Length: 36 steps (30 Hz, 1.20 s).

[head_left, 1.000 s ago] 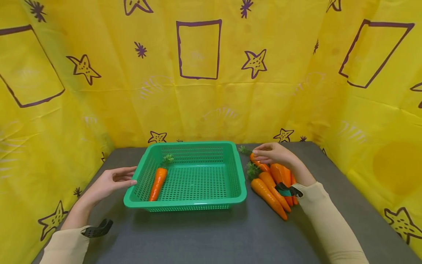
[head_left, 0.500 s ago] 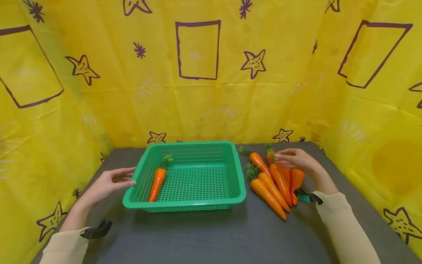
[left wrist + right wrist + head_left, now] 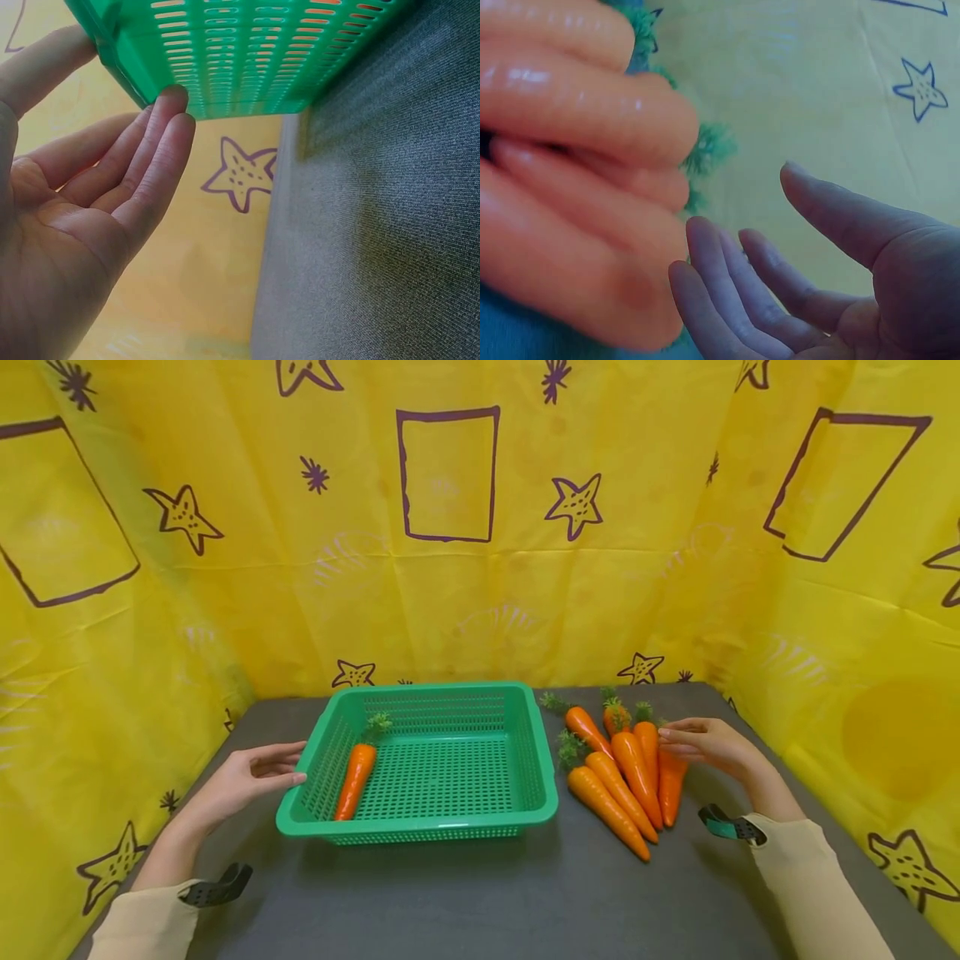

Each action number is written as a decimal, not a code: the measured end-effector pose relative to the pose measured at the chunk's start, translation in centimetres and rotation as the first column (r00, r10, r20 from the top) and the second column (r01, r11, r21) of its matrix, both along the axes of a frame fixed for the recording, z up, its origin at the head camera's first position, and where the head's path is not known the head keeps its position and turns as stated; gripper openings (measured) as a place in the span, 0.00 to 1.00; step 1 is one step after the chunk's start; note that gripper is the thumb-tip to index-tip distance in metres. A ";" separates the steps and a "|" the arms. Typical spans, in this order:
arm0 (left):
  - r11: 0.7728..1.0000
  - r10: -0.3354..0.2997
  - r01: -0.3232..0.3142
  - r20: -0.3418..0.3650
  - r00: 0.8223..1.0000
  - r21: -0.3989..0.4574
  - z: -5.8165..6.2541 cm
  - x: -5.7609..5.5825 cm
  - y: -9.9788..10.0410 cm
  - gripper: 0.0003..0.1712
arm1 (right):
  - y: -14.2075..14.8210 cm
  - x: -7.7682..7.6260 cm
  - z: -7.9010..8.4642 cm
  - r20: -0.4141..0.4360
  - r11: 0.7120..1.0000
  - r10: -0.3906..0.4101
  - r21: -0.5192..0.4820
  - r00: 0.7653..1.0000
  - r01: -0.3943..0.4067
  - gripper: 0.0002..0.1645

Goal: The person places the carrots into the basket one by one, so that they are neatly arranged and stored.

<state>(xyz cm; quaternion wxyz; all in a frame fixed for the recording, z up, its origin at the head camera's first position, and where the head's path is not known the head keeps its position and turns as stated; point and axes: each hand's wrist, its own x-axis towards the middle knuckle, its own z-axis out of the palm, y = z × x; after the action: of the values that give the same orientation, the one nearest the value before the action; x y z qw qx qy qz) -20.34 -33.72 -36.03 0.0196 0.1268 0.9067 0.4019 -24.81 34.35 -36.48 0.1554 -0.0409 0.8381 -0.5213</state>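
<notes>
My left hand is at the left side of a green plastic basket. Its fingers are loosely bent; in the left wrist view the fingertips meet or nearly meet the basket's rim and outer wall. One orange carrot with a green leafy top lies inside, along the left wall. Right of the basket several carrots lie in a fanned pile. Beside the rightmost carrot hovers my right hand, partly covering its top end. The right wrist view has its thumb and fingers spread apart, holding nothing.
A dark grey cloth-covered table bears everything. Yellow patterned curtains enclose its back and both sides. The carrots' leafy tops point toward the back and the basket.
My right hand has moved right and toward me, from above the pile's left side to its right edge, uncovering more carrots. Basket and left hand stay nearly where they were.
</notes>
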 end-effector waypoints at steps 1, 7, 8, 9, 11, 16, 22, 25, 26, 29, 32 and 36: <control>1.000 0.000 0.000 0.001 1.000 0.000 0.0 0.0 0.0 0.33 | 0.3 0.1 -0.1 -0.001 1.000 0.000 0.000 1.000 0.000 0.40; 1.000 -0.004 0.004 0.003 1.000 0.000 0.0 0.0 0.0 0.33 | 2.0 0.7 -0.8 -0.019 1.000 -0.006 -0.026 1.000 0.005 0.38; 1.000 -0.006 0.006 0.002 1.000 0.002 0.0 0.0 0.0 0.33 | 2.2 0.7 -0.9 -0.019 1.000 -0.011 -0.029 1.000 0.010 0.38; 1.000 -0.007 0.007 0.001 1.000 0.004 0.0 -0.1 0.0 0.33 | 2.5 0.8 -1.1 -0.016 0.999 -0.019 -0.031 1.000 0.018 0.38; 1.000 -0.010 0.010 0.000 1.000 0.009 -0.1 -0.2 0.0 0.33 | 3.0 0.9 -1.3 -0.011 0.999 -0.032 -0.022 0.999 0.032 0.39; 1.000 -0.013 0.013 0.000 1.000 0.017 -0.1 -0.2 0.0 0.33 | 3.7 1.0 -1.9 0.023 0.999 -0.048 -0.014 0.999 0.048 0.39; 1.000 -0.013 0.013 0.005 1.000 0.017 -0.1 -0.1 0.0 0.33 | 4.1 0.9 -2.7 0.076 0.999 -0.043 -0.019 0.996 0.045 0.40; 1.000 -0.015 0.014 0.007 1.000 0.019 -0.1 -0.1 -0.1 0.33 | 4.4 0.9 -3.1 0.097 0.999 -0.040 -0.017 0.994 0.041 0.39; 1.000 -0.015 0.015 0.007 1.000 0.020 -0.1 -0.1 -0.1 0.33 | 4.5 0.8 -3.3 0.103 0.999 -0.034 -0.016 0.994 0.036 0.39; 1.000 -0.016 0.016 0.004 1.000 0.022 -0.1 -0.1 -0.1 0.32 | 4.5 0.7 -3.7 0.130 0.999 -0.035 -0.023 0.991 0.038 0.39; 1.000 -0.014 0.014 -0.003 1.000 0.022 -0.1 -0.1 -0.1 0.32 | 4.4 0.3 -3.9 0.154 0.999 -0.023 -0.035 0.988 0.029 0.40; 1.000 -0.013 0.013 -0.006 1.000 0.019 -0.2 -0.1 -0.1 0.32 | 4.2 -0.2 -4.3 0.194 0.997 -0.024 -0.062 0.981 0.037 0.42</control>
<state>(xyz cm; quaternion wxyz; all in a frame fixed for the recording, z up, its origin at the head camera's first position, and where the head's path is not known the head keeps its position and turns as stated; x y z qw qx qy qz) -20.46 -33.81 -36.27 0.0181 0.1341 0.9020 0.4101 -25.02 38.50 -40.76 0.2268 0.0176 0.8020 -0.5523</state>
